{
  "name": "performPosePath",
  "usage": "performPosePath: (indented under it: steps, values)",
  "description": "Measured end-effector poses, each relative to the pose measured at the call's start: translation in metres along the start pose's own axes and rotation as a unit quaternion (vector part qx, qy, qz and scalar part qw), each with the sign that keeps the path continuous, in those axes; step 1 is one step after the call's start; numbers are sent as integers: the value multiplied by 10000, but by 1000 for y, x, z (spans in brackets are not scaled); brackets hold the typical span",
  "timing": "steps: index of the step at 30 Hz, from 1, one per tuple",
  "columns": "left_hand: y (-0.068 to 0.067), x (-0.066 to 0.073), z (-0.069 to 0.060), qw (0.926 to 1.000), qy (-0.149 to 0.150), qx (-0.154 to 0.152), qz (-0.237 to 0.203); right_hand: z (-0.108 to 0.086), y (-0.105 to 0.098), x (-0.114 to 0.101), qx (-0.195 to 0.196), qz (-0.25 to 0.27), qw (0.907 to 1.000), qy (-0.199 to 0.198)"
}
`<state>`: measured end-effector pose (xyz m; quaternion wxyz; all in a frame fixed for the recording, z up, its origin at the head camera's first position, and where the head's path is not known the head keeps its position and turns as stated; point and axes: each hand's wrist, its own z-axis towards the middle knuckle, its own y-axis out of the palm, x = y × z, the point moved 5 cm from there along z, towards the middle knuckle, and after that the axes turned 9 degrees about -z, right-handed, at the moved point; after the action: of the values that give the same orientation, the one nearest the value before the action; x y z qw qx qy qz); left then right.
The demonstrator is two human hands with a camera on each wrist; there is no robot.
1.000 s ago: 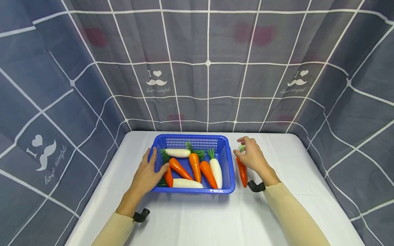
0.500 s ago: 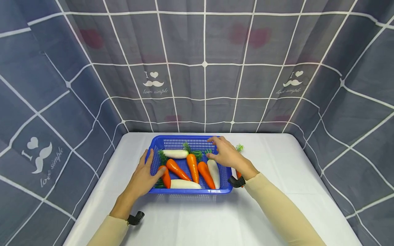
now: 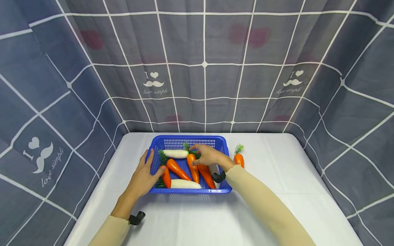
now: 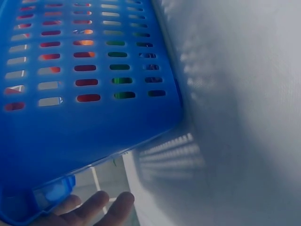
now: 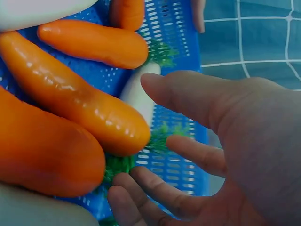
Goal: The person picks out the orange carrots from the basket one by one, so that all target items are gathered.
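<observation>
My L hand [image 3: 142,178]: fingers straight, at rim of bskt [image 3: 189,191] | my R hand [image 3: 207,155]: thumb & fingers apart, no grip, over mid carrot [image 3: 194,172] in bskt; lone carrot [image 3: 239,160] on tbl [image 3: 184,218] beside bskt | step, I'd guess: taking mid carrot | next: prob. lower & pinch it

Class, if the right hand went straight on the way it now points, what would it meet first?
The right hand would probably meet the carrot nearest its thumb. Its height is unclear, so it might pass over towards the white radish at the back.
</observation>
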<state>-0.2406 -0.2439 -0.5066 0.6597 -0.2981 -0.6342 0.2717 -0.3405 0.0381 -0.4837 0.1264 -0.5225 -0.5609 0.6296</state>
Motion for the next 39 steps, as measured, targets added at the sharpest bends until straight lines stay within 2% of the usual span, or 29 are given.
performPosePath:
  steps: [6,10,17,22,27,29,33,38,39]
  values:
    - [0,0,0,10000,8,34,-42,12,6,2,-141,112,9998,4]
    - [0,0,0,10000,-3,50,-79,25,14,11,-4,-197,9997,-125]
    - [-2,0,0,9999,-47,65,-114,28,22,7,49,-288,9994,-176]
    - [-2,0,-1,9999,-25,76,-132,47,38,26,197,-575,9979,-235]
    - [-1,0,-1,9998,-46,46,-189,58,44,37,95,-287,9994,-177]
    - [-1,0,-1,9998,-54,46,-203,62,48,43,170,-193,9995,-192]
    - [-1,0,-1,9997,-84,45,-223,58,46,39,332,-212,9990,-231]
    - [-1,-1,-1,9997,-134,10,-191,33,24,12,302,13,9993,-199]
    - [-1,-1,-1,9997,-137,10,-190,33,24,13,386,3,9989,-257]
